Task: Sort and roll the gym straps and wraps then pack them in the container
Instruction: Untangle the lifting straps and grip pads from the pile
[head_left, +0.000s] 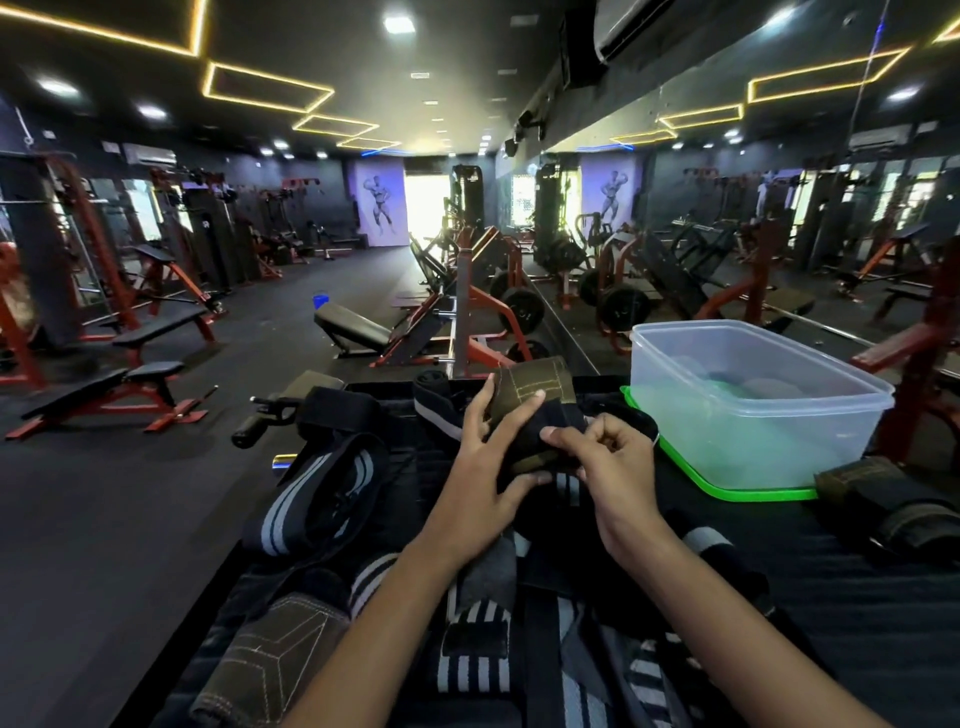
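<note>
I hold an olive and black strap (537, 397) above a dark bench. My left hand (485, 478) grips its left side, thumb beneath and fingers over the top. My right hand (605, 460) pinches the strap's black end with curled fingers. A clear plastic container (753, 410) stands to the right on its green lid (727, 488), with some rolled items dimly visible inside. Black wraps with grey stripes (322, 499) lie loose on the left, and more striped wraps (470, 654) lie under my forearms. An olive stitched strap (265, 660) lies at the lower left.
More olive and black straps (893, 509) lie to the right of the container. The bench's left edge drops to the dark gym floor (130, 519). Red-framed benches (130, 384) and weight machines (467, 322) stand beyond, with a mirrored wall on the right.
</note>
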